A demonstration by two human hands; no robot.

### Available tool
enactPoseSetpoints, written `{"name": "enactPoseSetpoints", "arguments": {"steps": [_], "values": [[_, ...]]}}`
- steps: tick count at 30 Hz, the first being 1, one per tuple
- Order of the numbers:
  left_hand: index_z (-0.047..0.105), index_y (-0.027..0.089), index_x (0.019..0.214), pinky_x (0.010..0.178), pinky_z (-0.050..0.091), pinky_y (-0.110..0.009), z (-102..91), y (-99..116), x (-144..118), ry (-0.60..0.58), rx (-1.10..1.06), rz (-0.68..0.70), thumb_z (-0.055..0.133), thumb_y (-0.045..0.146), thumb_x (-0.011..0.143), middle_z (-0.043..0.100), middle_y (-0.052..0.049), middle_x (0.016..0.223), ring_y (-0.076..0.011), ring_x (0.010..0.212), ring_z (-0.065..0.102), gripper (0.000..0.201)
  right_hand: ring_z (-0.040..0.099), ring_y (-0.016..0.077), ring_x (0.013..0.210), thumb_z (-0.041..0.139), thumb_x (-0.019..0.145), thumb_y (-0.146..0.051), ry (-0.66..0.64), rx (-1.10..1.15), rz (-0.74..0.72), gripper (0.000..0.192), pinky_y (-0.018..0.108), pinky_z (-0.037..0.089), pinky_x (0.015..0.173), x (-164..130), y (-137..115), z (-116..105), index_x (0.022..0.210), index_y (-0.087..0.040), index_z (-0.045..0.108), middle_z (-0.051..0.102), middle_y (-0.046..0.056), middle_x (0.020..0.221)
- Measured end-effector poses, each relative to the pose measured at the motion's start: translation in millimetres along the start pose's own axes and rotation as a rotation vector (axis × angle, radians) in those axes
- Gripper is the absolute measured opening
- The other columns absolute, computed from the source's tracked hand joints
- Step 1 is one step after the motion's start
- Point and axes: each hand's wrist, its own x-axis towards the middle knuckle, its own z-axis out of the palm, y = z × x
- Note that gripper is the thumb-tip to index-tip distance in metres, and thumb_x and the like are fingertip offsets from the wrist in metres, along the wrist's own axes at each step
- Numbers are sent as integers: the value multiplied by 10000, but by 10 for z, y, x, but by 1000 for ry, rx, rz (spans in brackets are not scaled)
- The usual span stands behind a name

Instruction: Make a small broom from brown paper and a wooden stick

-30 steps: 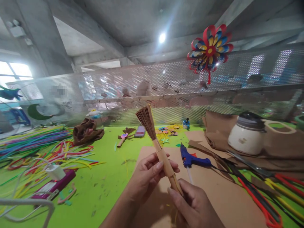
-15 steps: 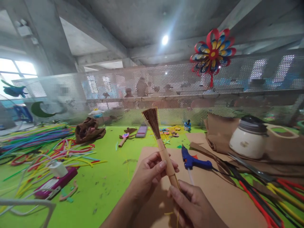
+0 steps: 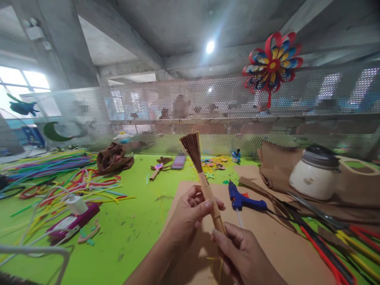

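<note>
Item, far left of the green table (image 3: 133,221): a loose heap of coloured foam strips (image 3: 53,174) is spread toward the left edge, with a magenta stapler-like tool (image 3: 71,223) lying nearer the front edge among them.

Item, back left: a crumpled brown cloth (image 3: 114,159) is set near the rear edge, against the perforated screen (image 3: 148,103).

Item, back centre: a finished small broom (image 3: 158,168) with a pink disc on it is laid flat, well apart from the hands.

Item, centre, above the brown board (image 3: 267,237): a miniature broom (image 3: 202,174) is held tilted, bristles fanned upward. The left hand (image 3: 190,215) is curled round the tan wrapped handle, thumb and fingers closed on it. The right hand (image 3: 240,255) is closed on the lower end of the handle, pinching it from below.

Item, just right of the hands: a blue glue gun (image 3: 242,200) is rested on the board, untouched.

Item, right: a white jar (image 3: 314,174) is stood on brown sheet material; red and yellow strips (image 3: 341,241) run to the front right corner.

State of work, as judged: bristles are bundled and the handle is wrapped; no decoration is seen on it, unlike the finished piece.
</note>
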Motion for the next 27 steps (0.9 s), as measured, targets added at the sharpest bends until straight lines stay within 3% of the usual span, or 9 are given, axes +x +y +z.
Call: {"name": "enactPoseSetpoints", "arguments": {"steps": [10, 15, 22, 27], "values": [[582, 123, 992, 621, 415, -238, 39, -51, 10, 102, 15, -35, 724, 238, 686, 667, -75, 763, -131, 664, 567, 356, 273, 24, 334, 495, 696, -711, -9, -105, -65, 552, 150, 195, 323, 32, 12, -19, 715, -160, 471, 346, -94, 420], [632, 116, 941, 614, 412, -235, 35, -47, 8, 114, 20, -65, 717, 254, 691, 658, -68, 746, -128, 668, 550, 299, 260, 25, 302, 474, 690, -732, -44, -93, -17, 573, 159, 197, 308, 56, 28, -35, 748, -161, 478, 366, -94, 401], [592, 133, 808, 633, 411, -222, 36, -63, 20, 129, 59, -22, 728, 256, 673, 653, -48, 712, -124, 668, 555, 227, 253, 24, 311, 478, 707, -712, -37, -100, -36, 548, 159, 203, 310, 52, 32, -20, 726, -164, 468, 355, -98, 409], [532, 144, 845, 606, 415, -231, 42, -69, 27, 129, 119, -14, 713, 274, 691, 669, -64, 757, -125, 643, 543, 271, 266, 25, 335, 508, 707, -688, -17, -104, -60, 519, 162, 193, 320, 50, 32, -28, 644, -182, 411, 339, -95, 431]]}}
